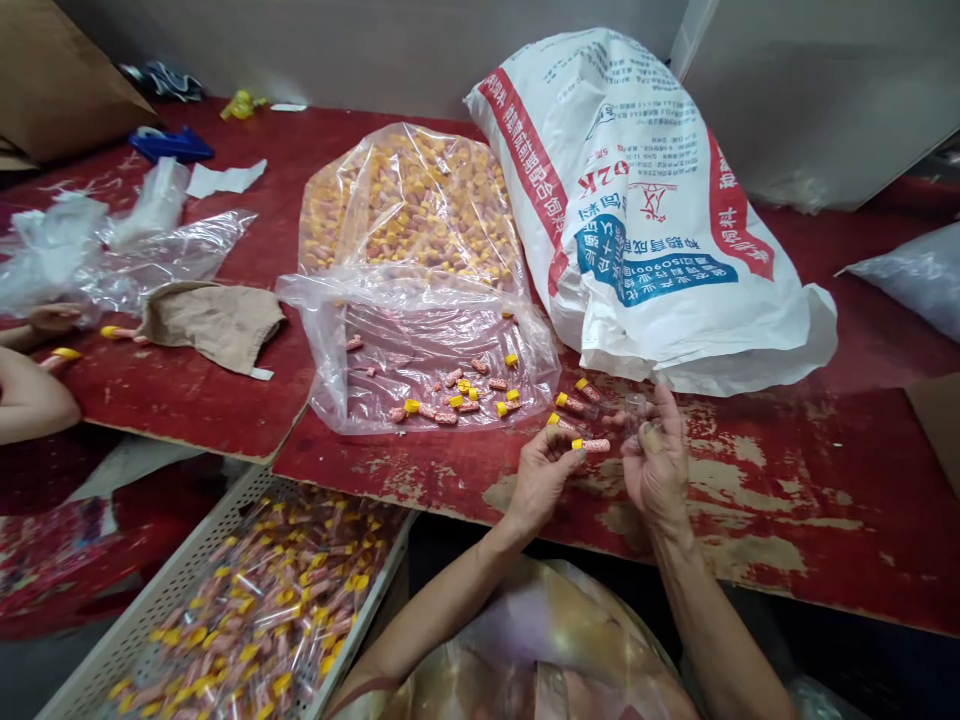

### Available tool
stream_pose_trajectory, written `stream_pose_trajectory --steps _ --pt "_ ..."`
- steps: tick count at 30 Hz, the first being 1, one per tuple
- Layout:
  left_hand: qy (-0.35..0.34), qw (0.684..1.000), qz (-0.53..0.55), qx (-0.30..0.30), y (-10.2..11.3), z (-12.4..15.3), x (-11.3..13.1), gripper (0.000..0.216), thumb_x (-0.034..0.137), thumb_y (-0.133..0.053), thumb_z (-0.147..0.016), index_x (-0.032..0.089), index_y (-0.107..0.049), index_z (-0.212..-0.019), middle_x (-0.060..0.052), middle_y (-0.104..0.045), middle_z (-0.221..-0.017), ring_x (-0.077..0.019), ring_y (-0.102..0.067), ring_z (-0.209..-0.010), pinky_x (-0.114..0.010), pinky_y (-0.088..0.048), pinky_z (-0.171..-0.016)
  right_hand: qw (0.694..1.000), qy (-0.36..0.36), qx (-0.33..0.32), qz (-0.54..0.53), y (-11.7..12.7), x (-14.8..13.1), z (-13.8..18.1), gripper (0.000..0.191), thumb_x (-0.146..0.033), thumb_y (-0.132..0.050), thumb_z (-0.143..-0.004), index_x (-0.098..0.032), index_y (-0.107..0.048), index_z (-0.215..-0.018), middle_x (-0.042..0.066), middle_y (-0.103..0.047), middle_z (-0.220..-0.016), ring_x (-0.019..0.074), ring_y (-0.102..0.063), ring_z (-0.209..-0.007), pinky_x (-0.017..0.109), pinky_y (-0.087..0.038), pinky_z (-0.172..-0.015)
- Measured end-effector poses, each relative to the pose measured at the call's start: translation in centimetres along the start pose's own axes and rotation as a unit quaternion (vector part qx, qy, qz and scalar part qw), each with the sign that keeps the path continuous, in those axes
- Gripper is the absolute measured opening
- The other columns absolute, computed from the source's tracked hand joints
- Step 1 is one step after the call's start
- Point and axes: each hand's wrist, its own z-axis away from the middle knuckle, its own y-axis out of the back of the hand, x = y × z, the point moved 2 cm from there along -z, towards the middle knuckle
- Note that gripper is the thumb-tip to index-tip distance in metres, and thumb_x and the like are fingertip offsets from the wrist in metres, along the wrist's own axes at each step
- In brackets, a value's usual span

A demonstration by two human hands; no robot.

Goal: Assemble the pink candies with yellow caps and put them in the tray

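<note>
My left hand point(541, 468) is closed on a small pink piece with a yellow cap point(591, 445), its tip pointing right. My right hand point(654, 462) is closed around a small clear plastic tube point(636, 410), held upright close to the pink piece. Both hands hover over the worn red table point(787, 500) near its front edge. Two more capped pink pieces point(579, 396) lie on the table just beyond my hands. An open clear bag point(442, 350) to the left holds several loose pink pieces and yellow caps.
A large white printed sack point(645, 200) lies behind my hands. A full clear bag of yellow and pink pieces point(412, 200) sits at the back. A white perforated tray point(247, 600) of filled tubes stands lower left. Another person's arm point(30, 390) is at the left edge.
</note>
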Motion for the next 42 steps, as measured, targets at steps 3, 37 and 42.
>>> stream_pose_trajectory --steps 3,37,42 --pt "-0.004 1.0 0.022 -0.008 -0.5 0.0 0.1 0.028 0.029 -0.079 -0.064 0.015 -0.062 -0.081 0.002 -0.06 -0.074 -0.0078 -0.053 -0.064 -0.02 -0.044 -0.062 1.0 -0.025 -0.018 -0.005 -1.2 1.1 1.1 0.054 -0.039 -0.045 -0.091 -0.029 -0.031 -0.142 0.01 -0.045 -0.133 0.0188 -0.059 -0.102 0.038 -0.05 -0.09" --pt "-0.098 0.988 -0.116 0.033 0.6 1.2 0.4 0.025 0.034 -0.06 -0.084 0.021 -0.073 -0.1 -0.006 -0.069 -0.099 -0.0184 -0.061 -0.096 -0.03 -0.044 -0.091 0.904 0.134 -0.24 0.328 0.0 0.4 1.2 0.024 -0.029 -0.052 -0.09 -0.023 -0.055 -0.113 0.007 -0.06 -0.106 0.0175 -0.06 -0.095 0.029 -0.05 -0.081" --pt "-0.154 0.972 -0.177 0.009 0.1 1.5 1.3 0.025 0.032 -0.054 -0.087 0.021 -0.073 -0.1 -0.007 -0.067 -0.096 -0.0177 -0.061 -0.088 -0.029 -0.047 -0.082 0.911 0.174 -0.15 0.344 -0.8 1.0 2.3 0.021 -0.03 -0.051 -0.09 -0.022 -0.058 -0.108 0.007 -0.061 -0.099 0.0186 -0.061 -0.088 0.031 -0.051 -0.076"
